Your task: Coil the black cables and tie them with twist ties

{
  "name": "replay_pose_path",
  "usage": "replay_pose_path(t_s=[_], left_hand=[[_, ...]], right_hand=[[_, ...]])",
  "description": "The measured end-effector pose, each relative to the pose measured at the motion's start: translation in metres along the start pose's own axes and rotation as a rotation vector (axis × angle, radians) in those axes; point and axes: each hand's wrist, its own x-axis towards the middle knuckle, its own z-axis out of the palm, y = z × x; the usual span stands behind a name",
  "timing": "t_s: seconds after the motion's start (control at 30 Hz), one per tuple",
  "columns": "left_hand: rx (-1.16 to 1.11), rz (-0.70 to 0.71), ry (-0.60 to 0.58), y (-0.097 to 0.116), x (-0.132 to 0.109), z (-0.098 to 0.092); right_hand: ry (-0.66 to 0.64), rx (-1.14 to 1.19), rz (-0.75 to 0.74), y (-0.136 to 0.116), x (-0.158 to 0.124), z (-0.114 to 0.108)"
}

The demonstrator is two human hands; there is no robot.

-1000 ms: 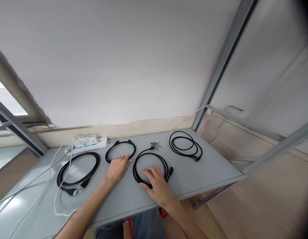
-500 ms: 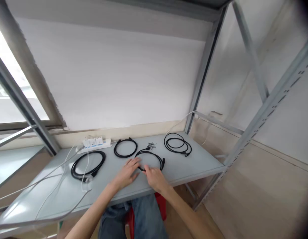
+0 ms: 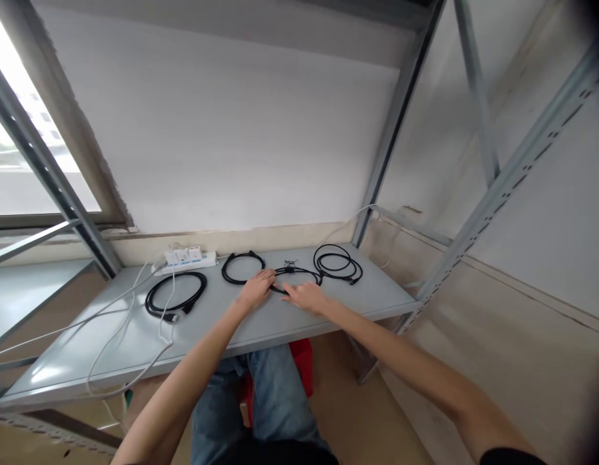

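A coiled black cable (image 3: 306, 271) lies on the grey shelf table in front of me, with a connector on its far side. My left hand (image 3: 257, 289) is closed at the coil's left side, its fingers on the cable. At the near side, my right hand (image 3: 306, 298) pinches the cable between thumb and fingers; part of the coil is hidden behind the hands. Just beyond it are several small thin black ties (image 3: 290, 263).
Other black cable coils lie around: one at the left (image 3: 205, 289), a smaller coil (image 3: 223, 271) further back, and another coil (image 3: 361, 268) at the right. A white power strip (image 3: 197, 263) with plugs stands by the wall. White cords (image 3: 133, 303) trail over the table's left part.
The view has shifted, and the table appears further up. Both hands have pushed the middle cable coil away from me, closer to the thin ties and the right-hand coil.
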Motion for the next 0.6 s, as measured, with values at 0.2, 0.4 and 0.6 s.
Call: replay_pose_path(t_s=[0.2, 0.4, 0.6], left_hand=[[-0.061, -0.039, 0.188, -0.002, 0.033, -0.046], [-0.247, -0.03, 0.326, -0.019, 0.078, -0.09], [-0.709, -0.147, 0.416, -0.037, 0.093, -0.111]], right_hand=[[0.246, 0.34, 0.026, 0.027, 0.027, -0.056], [0.37, 0.549, -0.038, 0.045, 0.068, -0.109], [0.435, 0.938, -0.028, 0.062, 0.102, -0.153]])
